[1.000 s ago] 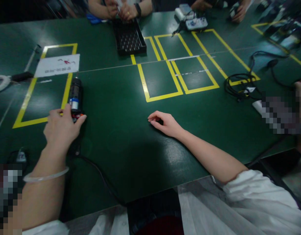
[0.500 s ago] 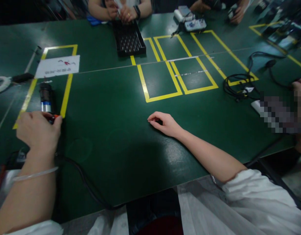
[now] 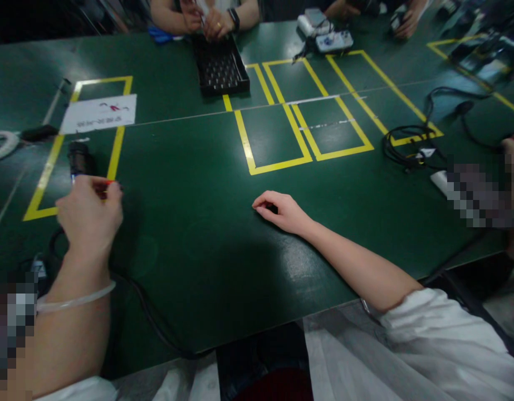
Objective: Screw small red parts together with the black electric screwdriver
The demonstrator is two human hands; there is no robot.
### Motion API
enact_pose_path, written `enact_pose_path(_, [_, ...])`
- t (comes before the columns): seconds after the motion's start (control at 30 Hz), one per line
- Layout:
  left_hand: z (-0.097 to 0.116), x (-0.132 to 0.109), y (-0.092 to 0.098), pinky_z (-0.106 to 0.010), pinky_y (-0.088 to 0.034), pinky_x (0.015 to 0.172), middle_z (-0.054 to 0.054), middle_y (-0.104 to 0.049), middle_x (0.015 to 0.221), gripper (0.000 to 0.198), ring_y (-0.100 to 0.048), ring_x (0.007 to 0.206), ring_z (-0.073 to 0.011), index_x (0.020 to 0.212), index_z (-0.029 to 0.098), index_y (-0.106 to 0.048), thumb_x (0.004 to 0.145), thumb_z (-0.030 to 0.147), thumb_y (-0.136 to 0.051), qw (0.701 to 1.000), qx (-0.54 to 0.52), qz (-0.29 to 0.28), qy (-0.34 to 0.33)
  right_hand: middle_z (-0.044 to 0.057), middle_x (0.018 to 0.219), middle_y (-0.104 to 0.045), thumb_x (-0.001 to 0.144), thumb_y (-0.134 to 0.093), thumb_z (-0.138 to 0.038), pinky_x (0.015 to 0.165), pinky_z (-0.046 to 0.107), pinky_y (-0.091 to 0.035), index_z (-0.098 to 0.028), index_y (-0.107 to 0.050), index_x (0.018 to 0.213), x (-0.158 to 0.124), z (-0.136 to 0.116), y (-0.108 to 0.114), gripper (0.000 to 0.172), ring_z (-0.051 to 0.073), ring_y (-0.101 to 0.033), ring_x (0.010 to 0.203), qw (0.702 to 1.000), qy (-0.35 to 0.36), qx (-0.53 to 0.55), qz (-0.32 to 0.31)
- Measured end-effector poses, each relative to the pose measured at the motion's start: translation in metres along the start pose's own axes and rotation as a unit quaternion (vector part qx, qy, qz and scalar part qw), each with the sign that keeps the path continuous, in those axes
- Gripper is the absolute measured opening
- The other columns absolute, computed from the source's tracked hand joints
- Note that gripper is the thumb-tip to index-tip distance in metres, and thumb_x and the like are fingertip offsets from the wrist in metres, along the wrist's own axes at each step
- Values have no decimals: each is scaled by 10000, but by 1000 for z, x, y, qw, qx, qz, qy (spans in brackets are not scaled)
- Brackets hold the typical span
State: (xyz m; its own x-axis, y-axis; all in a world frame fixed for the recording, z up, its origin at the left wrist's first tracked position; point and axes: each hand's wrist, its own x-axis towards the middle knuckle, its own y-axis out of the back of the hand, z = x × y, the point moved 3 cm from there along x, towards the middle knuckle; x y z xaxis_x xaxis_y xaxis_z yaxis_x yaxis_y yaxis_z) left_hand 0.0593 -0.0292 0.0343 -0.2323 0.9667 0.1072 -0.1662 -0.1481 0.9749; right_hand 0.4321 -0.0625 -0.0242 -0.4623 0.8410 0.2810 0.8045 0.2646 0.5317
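Note:
My left hand (image 3: 92,211) is closed, thumb against fingers, over the near end of a dark cylindrical tool (image 3: 78,156) lying on the green table. A red and dark piece (image 3: 108,184) shows between thumb and forefinger; its kind is hidden by the hand. A thin tip sticks out of the tool's far end, and a bit of blue shows near my knuckles. My right hand (image 3: 282,210) rests on the table in a loose curl, thumb and forefinger tips together, with nothing visible in it.
Yellow tape rectangles (image 3: 280,165) mark the green table (image 3: 190,189). A printed sheet (image 3: 98,114) lies behind the tool. Across the table, a person's hands (image 3: 217,25) are above a black tray (image 3: 225,86). Coiled black cable (image 3: 407,147) lies right; another cable (image 3: 146,312) runs below my left wrist.
My left hand has moved right and slightly away from me, with the red piece at its fingertips. The cylindrical tool's far end and my right hand stay about where they were.

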Motion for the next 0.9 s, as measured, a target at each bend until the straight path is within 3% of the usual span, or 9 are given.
enact_pose_path(0.07, [39,-9,-6,-379,-492,897,-77,-690,1045,456,-648,942,-211,1229,131,-571,956,471,-437,990,-126,-33,-60,56,908,-694,922,-564,-204,796,299,-488,-158,-666,953,0,1,0,116,162,-638,821,1000,3,4,4])
enact_pose_path(0.2, [124,-38,-25,-304,-503,805,-67,-687,934,402,-646,831,-168,1168,134,-652,953,428,-483,914,-297,-190,-200,43,915,-699,922,-569,-223,787,291,-503,-169,-657,961,-1,1,1,111,150,-645,814,999,-9,34,3])
enact_pose_path(0.33, [170,-62,-46,-272,-502,710,-33,-633,826,451,-609,725,-144,1313,147,-571,952,408,-503,838,-392,-286,-248,11,891,-696,896,-638,-271,769,280,-522,-188,-592,1103,-3,-1,-2,228,130,-643,776,992,-11,123,-13])
enact_pose_path(0.53, [176,-75,-70,-246,-484,660,-12,-589,792,511,-584,693,-128,1373,139,-503,947,421,-539,771,-456,-370,-247,7,838,-680,890,-660,-290,719,271,-523,-186,-586,1024,-3,-1,-6,185,126,-624,745,987,-14,158,-8])
enact_pose_path(0.7, [172,-75,-75,-270,-494,712,-18,-606,809,473,-591,716,-134,1353,138,-516,978,423,-475,768,-482,-358,-220,11,852,-690,883,-664,-285,706,270,-524,-187,-593,980,-2,-3,-6,155,125,-624,740,990,-22,141,-20])
enact_pose_path(0.9, [169,-72,-78,-288,-519,739,-42,-629,837,320,-620,765,-149,1056,130,-582,960,424,-502,760,-510,-363,-178,7,834,-670,876,-673,-278,690,269,-511,-187,-612,973,-2,-1,-4,147,125,-617,731,991,-24,127,18])
